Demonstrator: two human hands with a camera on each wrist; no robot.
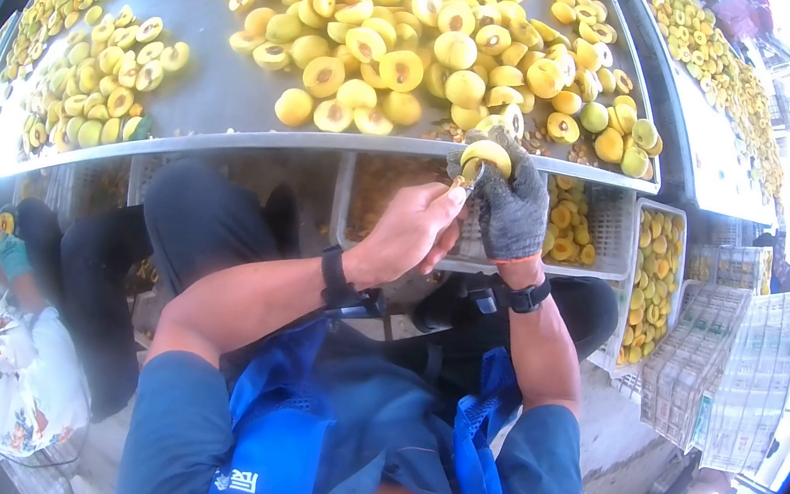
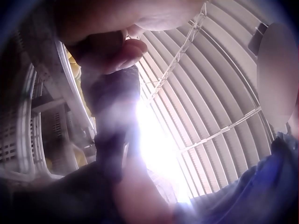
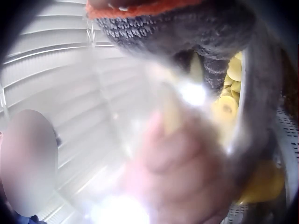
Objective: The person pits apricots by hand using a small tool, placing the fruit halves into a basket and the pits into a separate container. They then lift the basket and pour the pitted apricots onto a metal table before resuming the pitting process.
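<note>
My bare left hand (image 1: 413, 224) grips a small tool (image 1: 462, 183) with a pale handle, its working end right at a yellow stone fruit half (image 1: 488, 156). In the right wrist view the pale handle (image 3: 172, 112) stands up from the curled, blurred left fingers (image 3: 173, 156). A dark grey knitted glove with an orange cuff covers my right hand (image 1: 514, 206), which holds the fruit half by the table's front edge. Both hands meet there, close together. Another cut half (image 1: 512, 120) shows just beyond the gloved fingers. Glare hides the tool's tip in the right wrist view.
A metal-topped table (image 1: 194, 108) bears a large heap of halved yellow fruit (image 1: 373, 42) and a smaller heap (image 1: 100, 84). Under its edge stand crates, one with fruit halves (image 1: 570, 221), another crate (image 1: 652, 283) at right. Another person's gloved hand (image 1: 12, 256) is at far left.
</note>
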